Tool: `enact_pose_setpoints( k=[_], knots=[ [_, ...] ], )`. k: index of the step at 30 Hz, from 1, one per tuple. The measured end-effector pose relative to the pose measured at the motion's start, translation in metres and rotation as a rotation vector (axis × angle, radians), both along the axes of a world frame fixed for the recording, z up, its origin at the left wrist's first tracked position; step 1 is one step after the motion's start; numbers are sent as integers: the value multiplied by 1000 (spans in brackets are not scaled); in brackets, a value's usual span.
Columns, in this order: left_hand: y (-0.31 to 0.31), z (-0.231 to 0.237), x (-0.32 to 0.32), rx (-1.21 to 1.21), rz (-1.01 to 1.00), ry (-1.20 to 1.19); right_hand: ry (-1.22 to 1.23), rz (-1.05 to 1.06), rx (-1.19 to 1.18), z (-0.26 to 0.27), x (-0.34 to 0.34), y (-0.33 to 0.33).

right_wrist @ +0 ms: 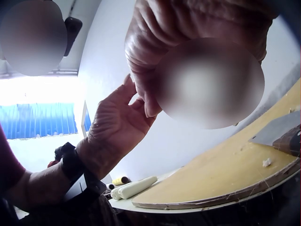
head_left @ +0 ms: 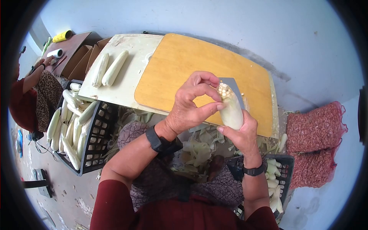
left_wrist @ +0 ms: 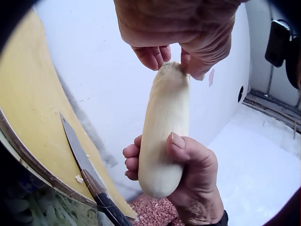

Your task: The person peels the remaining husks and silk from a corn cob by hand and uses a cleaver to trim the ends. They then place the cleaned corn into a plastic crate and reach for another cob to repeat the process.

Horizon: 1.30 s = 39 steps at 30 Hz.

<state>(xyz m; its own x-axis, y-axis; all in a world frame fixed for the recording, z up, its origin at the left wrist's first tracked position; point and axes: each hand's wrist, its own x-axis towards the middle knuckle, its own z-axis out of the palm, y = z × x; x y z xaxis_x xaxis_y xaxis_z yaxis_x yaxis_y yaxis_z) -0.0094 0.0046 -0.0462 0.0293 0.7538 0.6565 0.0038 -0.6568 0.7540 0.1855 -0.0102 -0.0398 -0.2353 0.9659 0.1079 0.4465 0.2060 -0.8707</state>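
Observation:
A pale corn cob in its husk (head_left: 233, 113) (left_wrist: 162, 127) is held over the yellow board (head_left: 172, 73), its cut end with kernels bare facing up. My right hand (head_left: 245, 132) (left_wrist: 195, 174) grips its lower, rounded part. At the cut end, my left hand (head_left: 193, 99) (left_wrist: 181, 28) (right_wrist: 120, 125) pinches the husk edge between thumb and fingers. Beneath the cob, a knife (left_wrist: 80, 160) (right_wrist: 280, 134) lies on the board near its edge. In the right wrist view the cob is blurred out.
Two husked cobs (head_left: 115, 69) lie on the pale table (head_left: 128, 44) at left. A black crate (head_left: 94, 147) of cobs stands below them, another crate (head_left: 285, 178) at lower right. Red mesh sacks (head_left: 314, 130) lean by the wall. Another person (head_left: 32, 92) sits at far left.

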Motion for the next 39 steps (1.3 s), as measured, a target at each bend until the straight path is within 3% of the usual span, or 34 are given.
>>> enact_pose_setpoints(
  k=[3,5,12,27,35,39],
  knots=[
    [-1,1,-1,47,40,108,-19,-26,29,-2,0,0],
    [0,-4,0,-79,-41,-73,-26,-43,46,-4,0,0],
    [3,-5,-1,-248,-79,-157,-128,-103,190,-5,0,-1],
    [5,-7,-1,-197,58,3,-363,-188,374,-5,0,0],
    [7,-6,-4,-440,84,167,-562,-205,514,-5,2,1],
    [10,-7,-8,-437,103,256,-627,-174,624,-7,4,3]
  ],
)
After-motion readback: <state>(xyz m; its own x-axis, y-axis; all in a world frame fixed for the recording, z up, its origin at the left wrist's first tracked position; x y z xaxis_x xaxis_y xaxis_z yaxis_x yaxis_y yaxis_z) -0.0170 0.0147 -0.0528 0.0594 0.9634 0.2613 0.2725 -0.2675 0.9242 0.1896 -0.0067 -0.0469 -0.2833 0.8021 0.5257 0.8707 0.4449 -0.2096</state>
